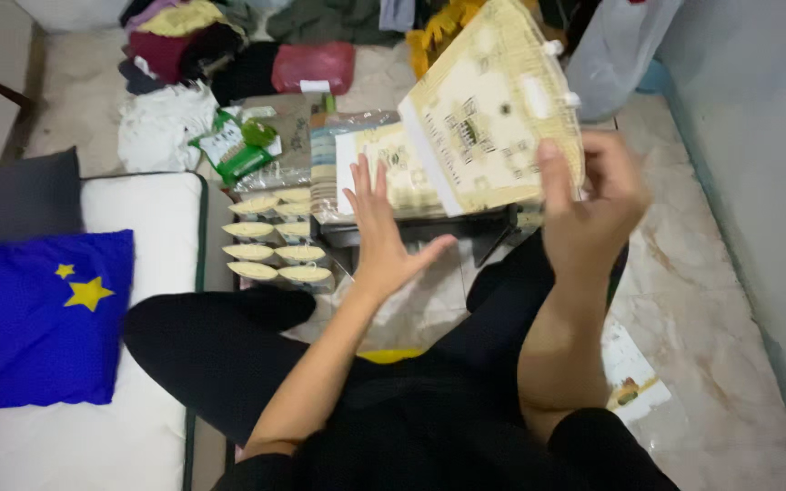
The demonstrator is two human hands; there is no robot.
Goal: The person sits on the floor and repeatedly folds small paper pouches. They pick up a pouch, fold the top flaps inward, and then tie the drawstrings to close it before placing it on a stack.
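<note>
My right hand point(589, 205) grips the lower right edge of a flat cream-coloured printed pack point(488, 114) and holds it tilted up in the air. My left hand point(382, 238) is open, fingers spread, just below and left of that pack, in front of a stack of similar cream packs point(384, 173) in clear wrap. It touches nothing that I can make out. I sit cross-legged in black trousers point(220, 345) on the floor.
Rows of small cream cup lids point(275, 241) lie left of the stack, with a green packet point(238, 145) behind them. A white mattress point(152, 223) with a blue star cushion point(38, 314) is at left. Clothes pile point(202, 45) at the back; a grey wall point(757, 136) stands right.
</note>
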